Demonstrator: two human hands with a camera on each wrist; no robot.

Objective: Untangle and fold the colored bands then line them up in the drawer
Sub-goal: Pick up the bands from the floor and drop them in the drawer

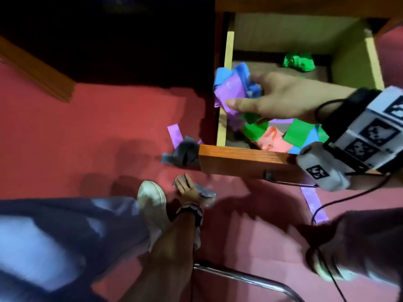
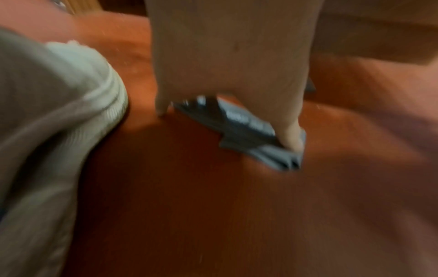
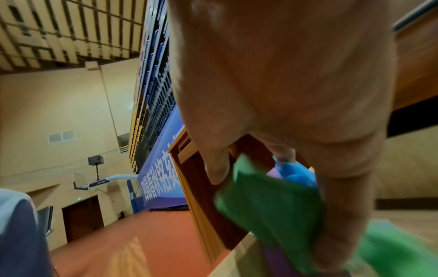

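My right hand point(image 1: 246, 92) hovers over the open drawer point(image 1: 246, 159) and grips a tangle of blue, purple and green bands point(image 1: 229, 86). In the right wrist view, that hand point(image 3: 272, 187) is curled round the green band point(image 3: 267, 209), with blue point(image 3: 296, 172) behind it. More green, pink and blue bands point(image 1: 283, 136) lie in the drawer's front. A crumpled green band point(image 1: 298, 61) sits at its back. My left hand point(image 1: 185, 186) is low on the red floor, its straight fingers pressing a folded grey band point(image 1: 205, 191); the left wrist view shows the hand point(image 2: 227, 125) on that band point(image 2: 251, 135).
A bunched grey band point(image 1: 185, 152) lies on the floor at the drawer's left front corner, beside a purple strip point(image 1: 174, 134). Another purple strip point(image 1: 313, 203) lies under the drawer handle point(image 1: 290, 182). My white shoe point(image 1: 152, 199) is beside the left hand. A metal chair leg point(image 1: 250, 280) is near me.
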